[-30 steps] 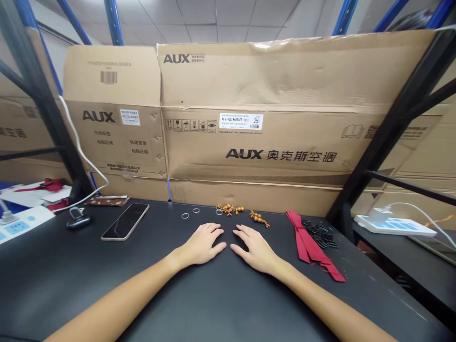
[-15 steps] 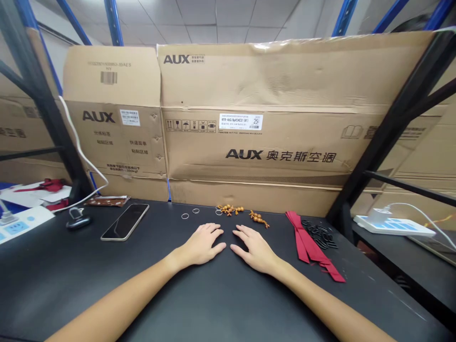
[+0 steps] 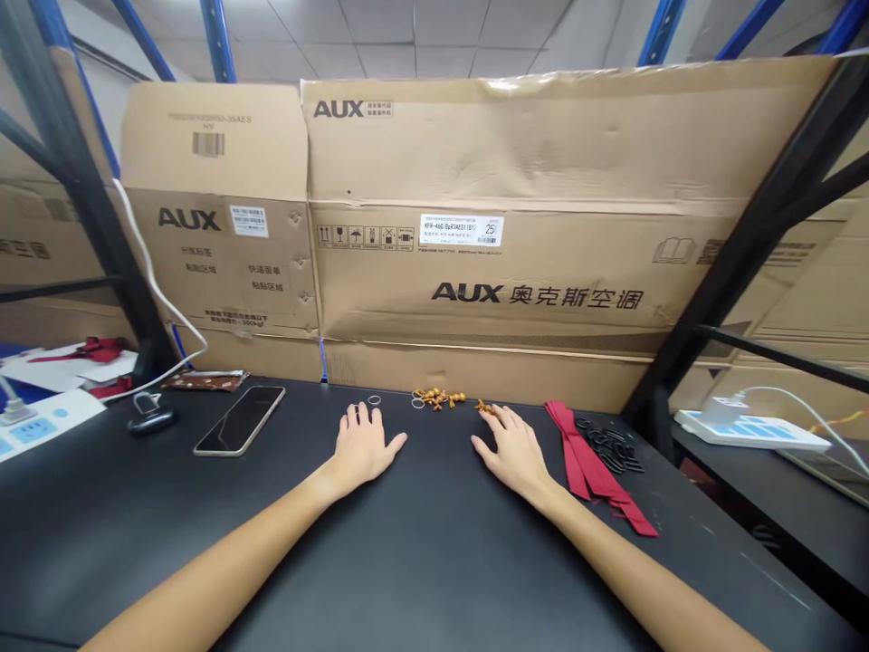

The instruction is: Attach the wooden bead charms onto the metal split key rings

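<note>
My left hand [image 3: 363, 444] is spread over the black tabletop [image 3: 407, 561], its fingertips covering most of one metal ring. Just beyond it lies another metal ring [image 3: 374, 399]. My right hand [image 3: 512, 445] has its fingers apart, and its fingertips reach an orange-brown beaded charm [image 3: 483, 407], partly hidden under them; whether they touch it I cannot tell. Between the hands, farther back, a small pile of orange-brown beaded charms [image 3: 441, 398] lies beside a third ring [image 3: 417, 401]. Red ribbon strips [image 3: 590, 462] and a heap of black clasps [image 3: 615, 446] are right of my right hand.
A phone [image 3: 240, 421] and a dark earbud-like case [image 3: 152, 420] lie at the left, near a brown packet [image 3: 204, 380] and a white power strip [image 3: 51, 421]. Cardboard [image 3: 543, 244] walls off the back. Black rack posts [image 3: 733, 226] stand at both sides.
My hands have moved apart: the left slid left onto a ring, the right slid right and forward to a beaded charm.
</note>
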Demonstrator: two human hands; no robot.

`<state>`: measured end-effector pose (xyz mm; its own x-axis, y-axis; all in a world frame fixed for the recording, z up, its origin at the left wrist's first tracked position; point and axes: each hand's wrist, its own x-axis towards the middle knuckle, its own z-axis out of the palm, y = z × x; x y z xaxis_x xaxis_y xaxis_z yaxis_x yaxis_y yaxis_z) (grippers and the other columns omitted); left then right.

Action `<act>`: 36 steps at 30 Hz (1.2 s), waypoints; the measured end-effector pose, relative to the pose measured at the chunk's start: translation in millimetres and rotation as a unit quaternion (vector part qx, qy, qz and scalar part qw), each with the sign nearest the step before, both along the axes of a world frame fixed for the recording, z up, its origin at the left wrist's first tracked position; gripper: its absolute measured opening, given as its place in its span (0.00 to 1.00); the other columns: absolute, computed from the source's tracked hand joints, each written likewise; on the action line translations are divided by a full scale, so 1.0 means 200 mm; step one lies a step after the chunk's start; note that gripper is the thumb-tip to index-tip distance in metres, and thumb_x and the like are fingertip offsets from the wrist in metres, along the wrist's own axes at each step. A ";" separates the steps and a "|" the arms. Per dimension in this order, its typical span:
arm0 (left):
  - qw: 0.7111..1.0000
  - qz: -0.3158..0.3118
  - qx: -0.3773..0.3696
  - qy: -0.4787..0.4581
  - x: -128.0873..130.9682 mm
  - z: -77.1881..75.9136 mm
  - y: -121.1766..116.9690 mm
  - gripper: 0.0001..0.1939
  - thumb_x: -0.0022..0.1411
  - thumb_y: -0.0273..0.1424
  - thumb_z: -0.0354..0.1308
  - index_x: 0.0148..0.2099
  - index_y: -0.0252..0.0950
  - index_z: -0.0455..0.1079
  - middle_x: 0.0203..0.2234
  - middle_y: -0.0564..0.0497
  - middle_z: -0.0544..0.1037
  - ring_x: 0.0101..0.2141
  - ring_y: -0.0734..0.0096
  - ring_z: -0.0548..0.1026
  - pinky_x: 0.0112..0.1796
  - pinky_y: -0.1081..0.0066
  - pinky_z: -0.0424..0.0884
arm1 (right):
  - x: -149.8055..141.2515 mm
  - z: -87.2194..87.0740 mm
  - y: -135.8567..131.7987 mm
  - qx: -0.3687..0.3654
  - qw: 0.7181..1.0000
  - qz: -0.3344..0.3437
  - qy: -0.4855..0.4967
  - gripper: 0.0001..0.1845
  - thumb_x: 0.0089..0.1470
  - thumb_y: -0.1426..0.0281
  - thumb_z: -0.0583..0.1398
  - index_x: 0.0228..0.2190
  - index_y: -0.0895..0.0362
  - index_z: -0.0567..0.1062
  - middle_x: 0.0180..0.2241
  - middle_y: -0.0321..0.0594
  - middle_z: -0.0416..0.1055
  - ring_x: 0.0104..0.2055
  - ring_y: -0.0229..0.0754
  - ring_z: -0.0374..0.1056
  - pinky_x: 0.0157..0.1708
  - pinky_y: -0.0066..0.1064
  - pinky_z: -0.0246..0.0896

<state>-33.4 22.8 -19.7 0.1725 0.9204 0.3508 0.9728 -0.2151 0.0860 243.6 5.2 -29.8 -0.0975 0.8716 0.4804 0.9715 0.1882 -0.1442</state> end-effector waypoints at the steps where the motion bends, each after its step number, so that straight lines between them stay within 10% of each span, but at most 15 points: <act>1: 1.000 0.012 -0.006 -0.001 0.00 0.00 0.00 0.39 0.61 0.54 0.45 0.57 0.23 0.62 0.56 0.24 0.62 0.59 0.34 0.57 0.53 0.46 0.56 | 0.02 -0.01 0.01 -0.004 1.000 -0.012 0.001 0.27 0.57 0.60 0.55 0.53 0.62 0.67 0.58 0.54 0.60 0.62 0.57 0.53 0.57 0.47 0.51; 8: 0.996 -0.073 0.022 0.035 0.01 0.04 -0.02 0.23 0.66 0.45 0.46 0.48 0.30 0.68 0.48 0.34 0.72 0.51 0.47 0.68 0.48 0.54 0.64 | -0.01 0.01 -0.01 -0.018 1.000 0.006 -0.002 0.21 0.58 0.62 0.53 0.49 0.59 0.70 0.50 0.50 0.70 0.51 0.54 0.63 0.47 0.44 0.58; 17: 0.933 -0.358 0.013 0.024 0.06 0.09 -0.09 0.11 0.68 0.30 0.47 0.50 0.37 0.67 0.46 0.46 0.74 0.47 0.63 0.73 0.48 0.65 0.68 | -0.15 0.05 -0.12 -0.027 0.990 0.132 0.033 0.18 0.57 0.68 0.54 0.49 0.56 0.69 0.45 0.45 0.73 0.46 0.49 0.65 0.44 0.39 0.61; 36: 0.940 -0.336 0.037 0.049 0.07 0.09 -0.08 0.13 0.69 0.31 0.46 0.41 0.36 0.72 0.35 0.47 0.76 0.40 0.65 0.73 0.43 0.66 0.64 | -0.14 0.03 -0.12 -0.047 0.951 0.248 0.178 0.20 0.52 0.76 0.51 0.47 0.56 0.67 0.38 0.41 0.71 0.37 0.41 0.68 0.41 0.34 0.65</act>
